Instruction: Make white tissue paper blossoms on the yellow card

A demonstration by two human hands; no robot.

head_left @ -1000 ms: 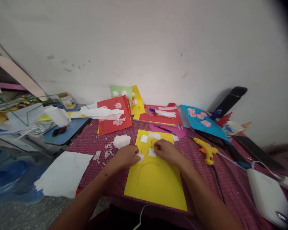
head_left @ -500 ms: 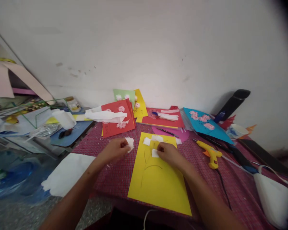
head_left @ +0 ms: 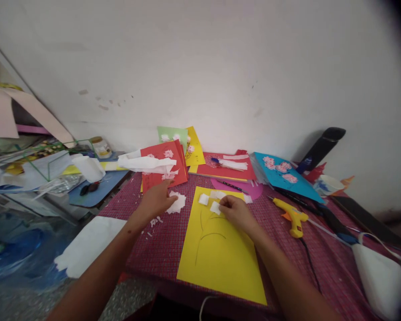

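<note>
My left hand (head_left: 157,198) is over the checked tablecloth, its thumb and fingers apart. Beside its thumb lies a flat bunch of white tissue paper pieces (head_left: 177,203). Over the yellow card (head_left: 220,263), my right hand (head_left: 236,213) pinches a small white paper square (head_left: 215,207) between thumb and fingertips. Another white square (head_left: 203,199) and a paler one (head_left: 218,195) rest near the card's top edge. Thin curved pencil lines run down the card. My right fingertips partly cover the square they hold.
A yellow glue gun (head_left: 296,218) lies to the right, its cord trailing forward. At the back are a red card (head_left: 153,178) under white paper strips and a blue card (head_left: 285,174) with pink flowers. A large white sheet (head_left: 90,243) lies at the left edge; scraps (head_left: 155,220) dot the cloth.
My left hand has let go of the white tissue pieces, which now lie on the cloth, and its fingers have spread. The right hand still pinches the square, which has tilted slightly.
</note>
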